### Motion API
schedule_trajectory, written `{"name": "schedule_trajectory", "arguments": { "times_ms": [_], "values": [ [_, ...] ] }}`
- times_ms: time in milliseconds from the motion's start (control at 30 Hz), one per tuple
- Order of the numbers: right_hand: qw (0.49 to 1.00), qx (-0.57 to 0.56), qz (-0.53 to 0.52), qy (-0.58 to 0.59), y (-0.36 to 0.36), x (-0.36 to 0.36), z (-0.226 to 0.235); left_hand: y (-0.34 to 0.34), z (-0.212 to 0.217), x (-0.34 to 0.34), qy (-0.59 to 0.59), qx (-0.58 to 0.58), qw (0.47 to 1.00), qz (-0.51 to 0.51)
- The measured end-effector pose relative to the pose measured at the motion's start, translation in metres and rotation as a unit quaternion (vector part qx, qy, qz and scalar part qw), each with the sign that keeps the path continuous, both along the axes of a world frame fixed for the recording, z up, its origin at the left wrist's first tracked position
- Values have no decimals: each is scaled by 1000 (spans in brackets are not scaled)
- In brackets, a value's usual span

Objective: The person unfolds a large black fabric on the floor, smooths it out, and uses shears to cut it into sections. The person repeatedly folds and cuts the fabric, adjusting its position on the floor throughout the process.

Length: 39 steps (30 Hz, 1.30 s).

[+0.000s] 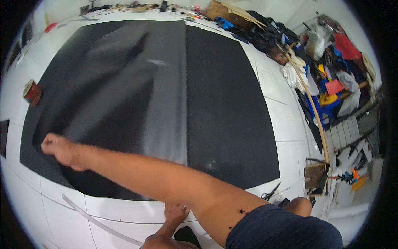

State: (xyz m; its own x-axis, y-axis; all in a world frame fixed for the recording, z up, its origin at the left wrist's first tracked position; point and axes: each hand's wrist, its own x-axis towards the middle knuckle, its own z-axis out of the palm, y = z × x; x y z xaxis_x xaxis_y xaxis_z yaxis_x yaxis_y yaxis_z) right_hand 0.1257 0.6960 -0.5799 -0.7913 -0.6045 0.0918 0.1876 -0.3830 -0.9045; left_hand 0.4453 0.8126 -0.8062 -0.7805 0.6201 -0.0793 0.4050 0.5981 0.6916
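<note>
My right arm reaches across from the lower right, and my right hand (pixel 62 150) is closed at the left end, gripping the near left corner of a glossy black sheet (pixel 166 91). That sheet looks like vinyl or synthetic leather. It ripples in long folds toward my hand and has a straight right edge. Beneath it lies a matte black sheet (pixel 228 103), spread on the floor and showing on the right and along the left rim. My left hand is not in view. Dented and red, a can (pixel 32 93) stands by the left edge of the sheets.
White floor tiles (pixel 286 153) surround the sheets. Black scissors (pixel 271 191) lie near the right corner, and a pale strip (pixel 95 222) curves in front. My bare foot (pixel 176 212) is at the near edge. A wooden pole (pixel 309 93) and a heaped pile of scraps (pixel 331 79) lie right.
</note>
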Motion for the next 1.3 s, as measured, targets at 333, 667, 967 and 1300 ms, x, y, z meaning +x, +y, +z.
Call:
{"name": "schedule_trajectory", "arguments": {
  "times_ms": [333,667,967,1300],
  "values": [
    [903,403,-141,44,269,104,-78,-19,-17,1,118,-94,989,9],
    [167,780,-517,-310,615,614,-224,-23,-8,-5,118,43,992,-25],
    [224,777,-509,-294,576,649,-257,23,43,-36,165,29,976,-137],
    [317,652,-504,-470,606,634,-241,81,46,-38,134,-110,943,-283]
  ]
}}
